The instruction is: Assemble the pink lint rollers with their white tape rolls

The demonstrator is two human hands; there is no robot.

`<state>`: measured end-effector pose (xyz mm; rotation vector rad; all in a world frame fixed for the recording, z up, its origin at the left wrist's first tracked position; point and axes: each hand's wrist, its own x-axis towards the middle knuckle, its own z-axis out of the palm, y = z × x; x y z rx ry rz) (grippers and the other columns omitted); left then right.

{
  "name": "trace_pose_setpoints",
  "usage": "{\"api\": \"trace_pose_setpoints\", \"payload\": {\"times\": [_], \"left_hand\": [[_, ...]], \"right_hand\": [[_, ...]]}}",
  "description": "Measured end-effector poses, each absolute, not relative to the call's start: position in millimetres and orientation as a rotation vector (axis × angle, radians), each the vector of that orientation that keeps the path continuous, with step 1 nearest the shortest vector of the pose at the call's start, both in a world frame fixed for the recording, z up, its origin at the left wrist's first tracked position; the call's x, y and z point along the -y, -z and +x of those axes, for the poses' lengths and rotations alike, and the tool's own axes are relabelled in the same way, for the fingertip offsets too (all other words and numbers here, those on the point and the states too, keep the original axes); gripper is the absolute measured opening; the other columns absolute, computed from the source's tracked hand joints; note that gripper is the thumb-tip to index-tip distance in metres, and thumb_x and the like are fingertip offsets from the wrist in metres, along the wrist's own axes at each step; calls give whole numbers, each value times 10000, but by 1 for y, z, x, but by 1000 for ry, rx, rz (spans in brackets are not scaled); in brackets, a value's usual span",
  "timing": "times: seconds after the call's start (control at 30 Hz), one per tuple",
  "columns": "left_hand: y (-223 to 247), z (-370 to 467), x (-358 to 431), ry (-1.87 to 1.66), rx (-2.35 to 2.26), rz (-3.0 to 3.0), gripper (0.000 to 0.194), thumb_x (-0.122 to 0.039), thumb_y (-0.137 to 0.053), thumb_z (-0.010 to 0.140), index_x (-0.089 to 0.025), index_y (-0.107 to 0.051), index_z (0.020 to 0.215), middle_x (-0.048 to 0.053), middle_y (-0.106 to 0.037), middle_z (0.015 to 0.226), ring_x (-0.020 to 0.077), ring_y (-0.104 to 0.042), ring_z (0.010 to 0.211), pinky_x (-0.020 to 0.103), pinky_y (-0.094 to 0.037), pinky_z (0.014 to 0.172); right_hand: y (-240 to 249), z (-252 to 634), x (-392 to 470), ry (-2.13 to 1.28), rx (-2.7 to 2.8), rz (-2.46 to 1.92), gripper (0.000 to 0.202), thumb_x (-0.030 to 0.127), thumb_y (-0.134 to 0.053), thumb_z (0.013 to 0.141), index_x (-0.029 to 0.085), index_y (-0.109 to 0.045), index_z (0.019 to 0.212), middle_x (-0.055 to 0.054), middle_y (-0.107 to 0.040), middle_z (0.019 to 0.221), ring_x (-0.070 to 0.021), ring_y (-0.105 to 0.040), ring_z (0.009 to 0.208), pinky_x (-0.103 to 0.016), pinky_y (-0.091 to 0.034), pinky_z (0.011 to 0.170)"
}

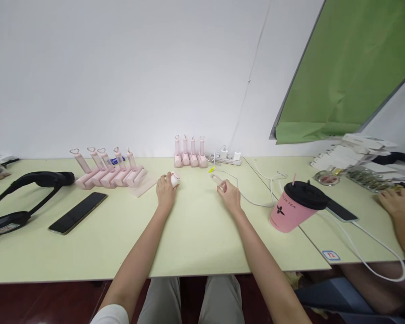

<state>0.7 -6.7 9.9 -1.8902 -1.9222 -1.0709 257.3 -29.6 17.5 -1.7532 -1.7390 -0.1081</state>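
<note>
My left hand [165, 192] is closed around a pale pink cylinder [175, 179] resting on the table, its end facing right. My right hand [231, 196] pinches a small clear tube [216, 178], tilted with its tip pointing away to the left; its finer details are too small to make out. Beyond my hands, against the wall, stands a row of several pink cylinders with upright clear tubes [191, 158]. Left of my left hand is another such row [110, 176], some tubes topped by heart-shaped loops. A pale pink sheet [144, 185] lies between that row and my left hand.
A pink cup [288, 211] with a black lid stands on the right, near white cables and a phone [340, 209]. At left lie another phone [77, 212] and a black headset [30, 177]. A power strip [227, 159] sits by the wall. Another person's hand [400, 202] is far right.
</note>
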Motion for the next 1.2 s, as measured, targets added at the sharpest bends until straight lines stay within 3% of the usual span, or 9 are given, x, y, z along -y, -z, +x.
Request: {"api": "trace_pose_setpoints", "payload": {"times": [0.2, 0.3, 0.4, 0.5, 0.6, 0.73, 0.83, 0.97, 1.2], "left_hand": [[-10, 1, 7, 1005, 1824, -2000, 548, -442, -297, 853, -112, -342, 1288, 190, -335, 1340, 325, -203, 1281, 624, -74, 979], [-25, 21, 24, 930, 1380, -2284, 636, -477, -323, 829, -126, -227, 1350, 141, -240, 1411, 274, -89, 1328, 549, -29, 1037], [-30, 47, 37, 671, 987, -2473, 620, -432, -393, 807, -101, -291, 1321, 124, -208, 1429, 232, -82, 1336, 447, -84, 1077], [-24, 64, 38, 560, 1011, -2373, 367, -226, -377, 818, -95, -496, 1140, 129, -209, 1428, 240, -135, 1327, 459, -139, 1062], [-15, 67, 33, 485, 1154, -2383, 248, -123, -367, 794, -103, -594, 891, 182, -460, 1260, 269, -384, 1207, 438, -302, 968], [-9, 60, 31, 288, 1387, -2567, 215, -132, -378, 778, -122, -585, 831, 143, -639, 747, 235, -613, 720, 353, -436, 659], [-7, 57, 33, 284, 1490, -2624, 219, -222, -390, 791, -137, -588, 825, 133, -632, 718, 235, -606, 664, 334, -422, 615], [-1, 57, 32, 438, 1610, -2683, 170, -252, -444, 755, -167, -590, 727, 95, -621, 687, 214, -592, 676, 310, -404, 641], [-14, 54, 22, 1507, 2029, -2353, 274, -267, -335, 799, -169, -459, 576, -21, -440, 513, 109, -442, 504, 217, -324, 501]], "right_hand": [[-6, 238, 37, 303, 2276, -1339, 424, 23, -364, 763, 201, -509, 1119, -59, -560, 969, -152, -520, 812, -267, -388, 755], [-4, 233, 38, 345, 2383, -1254, 358, 48, -377, 793, 201, -518, 1084, -53, -563, 938, -145, -522, 806, -250, -399, 722], [-6, 231, 39, 401, 2408, -1169, 275, 91, -380, 823, 190, -523, 1036, -54, -567, 916, -132, -529, 799, -226, -397, 690], [-8, 232, 40, 477, 2448, -1115, 233, 109, -360, 842, 182, -532, 980, -56, -585, 879, -128, -539, 774, -219, -379, 662], [-9, 230, 40, 482, 2454, -1269, 186, 150, -380, 845, 174, -545, 926, -59, -609, 804, -138, -554, 727, -226, -350, 625], [-9, 222, 42, 343, 2420, -1615, 208, 264, -403, 842, 160, -570, 777, -77, -623, 701, -147, -557, 627, -236, -304, 560], [-7, 218, 43, 256, 2426, -1671, 210, 248, -410, 822, 161, -584, 743, -80, -627, 695, -151, -556, 627, -236, -285, 546], [-2, 215, 43, 132, 2359, -1648, 227, 238, -411, 801, 163, -573, 661, -60, -599, 635, -129, -504, 561, -230, -265, 522], [-4, 218, 30, -265, 1621, -1480, 302, 272, -353, 764, 183, -385, 477, 50, -332, 458, -78, -282, 454, -203, -223, 459]]}}
